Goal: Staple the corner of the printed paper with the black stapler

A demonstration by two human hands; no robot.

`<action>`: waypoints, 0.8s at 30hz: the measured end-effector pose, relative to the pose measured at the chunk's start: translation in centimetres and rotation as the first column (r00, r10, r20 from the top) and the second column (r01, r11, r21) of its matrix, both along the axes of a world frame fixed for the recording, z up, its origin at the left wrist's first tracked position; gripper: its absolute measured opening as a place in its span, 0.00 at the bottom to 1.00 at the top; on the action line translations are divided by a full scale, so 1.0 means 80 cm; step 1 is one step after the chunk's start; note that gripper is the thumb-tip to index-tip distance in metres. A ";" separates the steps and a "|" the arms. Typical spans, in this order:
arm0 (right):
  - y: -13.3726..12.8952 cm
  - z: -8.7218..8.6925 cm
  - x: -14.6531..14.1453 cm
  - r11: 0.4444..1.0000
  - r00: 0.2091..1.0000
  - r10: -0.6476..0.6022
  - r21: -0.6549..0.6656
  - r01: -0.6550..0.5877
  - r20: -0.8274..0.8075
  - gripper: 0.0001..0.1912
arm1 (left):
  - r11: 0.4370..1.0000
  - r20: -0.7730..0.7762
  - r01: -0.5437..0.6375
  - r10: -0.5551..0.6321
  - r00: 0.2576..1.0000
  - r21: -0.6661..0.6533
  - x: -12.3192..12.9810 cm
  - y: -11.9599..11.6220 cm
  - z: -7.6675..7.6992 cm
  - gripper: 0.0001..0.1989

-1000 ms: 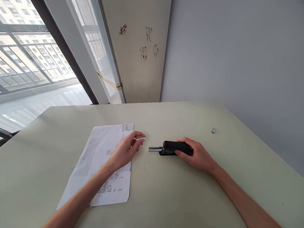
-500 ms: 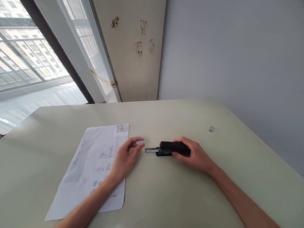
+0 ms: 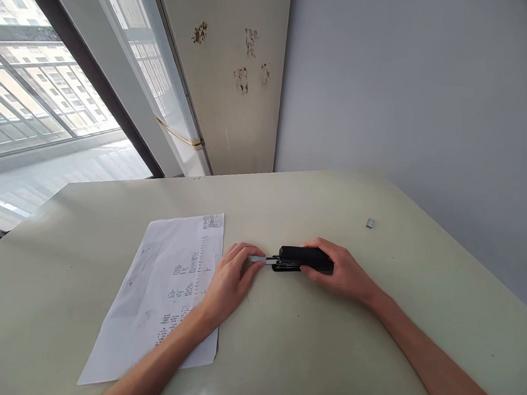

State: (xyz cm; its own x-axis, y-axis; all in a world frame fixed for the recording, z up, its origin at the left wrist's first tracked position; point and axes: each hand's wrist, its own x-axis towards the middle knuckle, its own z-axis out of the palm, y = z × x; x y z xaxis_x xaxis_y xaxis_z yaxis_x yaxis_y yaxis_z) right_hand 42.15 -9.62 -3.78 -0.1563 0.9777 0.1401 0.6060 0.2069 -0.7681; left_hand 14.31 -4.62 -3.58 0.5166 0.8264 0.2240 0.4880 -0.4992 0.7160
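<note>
A black stapler (image 3: 302,257) lies on its side on the table, and its metal tray sticks out to the left. My right hand (image 3: 341,269) is wrapped round the stapler's right end. At the protruding tray, my left hand (image 3: 237,274) pinches a small strip of silver staples (image 3: 258,259) between thumb and fingers. The strip is at the tray; how far it sits inside is hidden by the fingers. Printed sheets of paper (image 3: 156,286) lie flat under and left of my left forearm.
A small silver piece (image 3: 370,223) lies on the pale table (image 3: 309,360) beyond my right hand. A wall stands behind the table at the right, with a stained panel and a window at the left.
My left hand has moved right with the staple strip, from beside the tray's tip to the tray itself. My right hand keeps its hold on the stapler.
</note>
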 end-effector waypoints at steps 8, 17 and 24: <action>-0.001 -0.001 -0.001 0.999 0.999 0.039 0.007 -0.040 0.002 0.11 | 1.000 -0.039 -0.012 0.011 0.999 -0.029 0.001 0.001 0.000 0.10; -0.002 -0.002 -0.001 0.999 0.999 0.043 -0.009 -0.043 0.004 0.12 | 1.000 -0.039 0.011 -0.011 0.999 -0.016 0.003 -0.001 0.000 0.09; 0.000 -0.002 0.002 0.999 0.999 0.032 -0.021 -0.033 -0.013 0.12 | 0.997 -0.081 0.073 -0.072 0.994 0.010 -0.004 0.005 0.005 0.10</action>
